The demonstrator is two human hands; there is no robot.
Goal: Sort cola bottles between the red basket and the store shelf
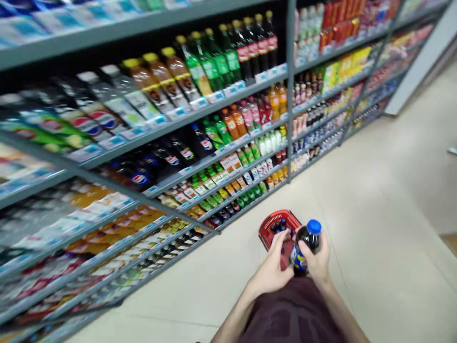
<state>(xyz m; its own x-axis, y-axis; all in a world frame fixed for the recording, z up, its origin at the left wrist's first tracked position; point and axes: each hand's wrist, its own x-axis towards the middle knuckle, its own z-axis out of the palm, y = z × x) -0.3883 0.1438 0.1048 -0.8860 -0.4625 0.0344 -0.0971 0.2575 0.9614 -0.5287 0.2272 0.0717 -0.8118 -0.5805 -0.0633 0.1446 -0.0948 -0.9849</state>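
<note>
A cola bottle (300,252) with a blue cap, dark drink and a blue label is in my right hand (321,259), held tilted in front of my body. My thumb lies across its near side and the fingers wrap behind. Beside its lower part is my left hand (273,269), fingers apart and slightly curved, holding nothing; whether it touches the bottle I cannot tell. Beyond both hands, a red shopping basket (264,228) sits on the floor, partly covered by them. Several dark bottles (278,226) lie inside it.
Long grey shelving (214,105) full of drink bottles runs along the left and into the distance. Dark cola bottles with similar labels (173,157) stand on a middle shelf. A pale tiled floor (360,205) extends to the right, and a white pillar (410,78) stands at the far end.
</note>
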